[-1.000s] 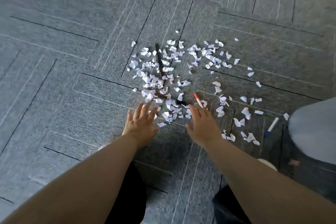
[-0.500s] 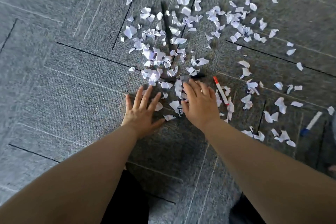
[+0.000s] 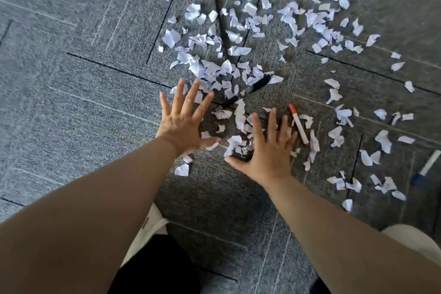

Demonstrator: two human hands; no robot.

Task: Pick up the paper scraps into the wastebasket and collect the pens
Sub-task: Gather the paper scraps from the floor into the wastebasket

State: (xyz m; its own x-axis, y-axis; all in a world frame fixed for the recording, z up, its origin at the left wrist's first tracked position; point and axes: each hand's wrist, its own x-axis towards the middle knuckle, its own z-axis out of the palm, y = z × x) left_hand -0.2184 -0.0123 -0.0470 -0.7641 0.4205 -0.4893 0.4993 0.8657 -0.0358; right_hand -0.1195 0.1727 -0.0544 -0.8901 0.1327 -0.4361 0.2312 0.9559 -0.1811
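Grey carpet (image 3: 71,102) with thin dark and pale lines fills the floor, bare over at nine o'clock. The left hand (image 3: 183,124) is flat, palm down, fingers straight and fanned wide toward twelve o'clock, and it grips nothing. Its fingertips reach the near edge of the paper scraps (image 3: 210,71), and a few bits lie just beside its thumb. Whether the palm actually presses the carpet I can't make out.

The white torn pieces lie thickest at twelve o'clock from that hand and thin out toward two and three o'clock. A slim black pen (image 3: 220,28) lies among them, half buried and running nearly straight toward twelve. Nearer the hands a thicker black pen (image 3: 250,88) lies slanted, one end toward one o'clock, with scraps over its middle. It sits between the two sets of fingertips and touches neither.

The right hand (image 3: 270,153) is also flat and spread, holding nothing, its thumb out toward nine o'clock and scraps beneath and around its fingers. Just beside its little finger, at about two o'clock, lies a red-capped marker (image 3: 299,130), cap end farthest away. Well off at three o'clock, by the frame's edge, lies a blue-capped marker (image 3: 427,169) among loose scraps.

Down at six o'clock a white shoe (image 3: 152,227) shows between the forearms, and another pale one (image 3: 415,238) at five.
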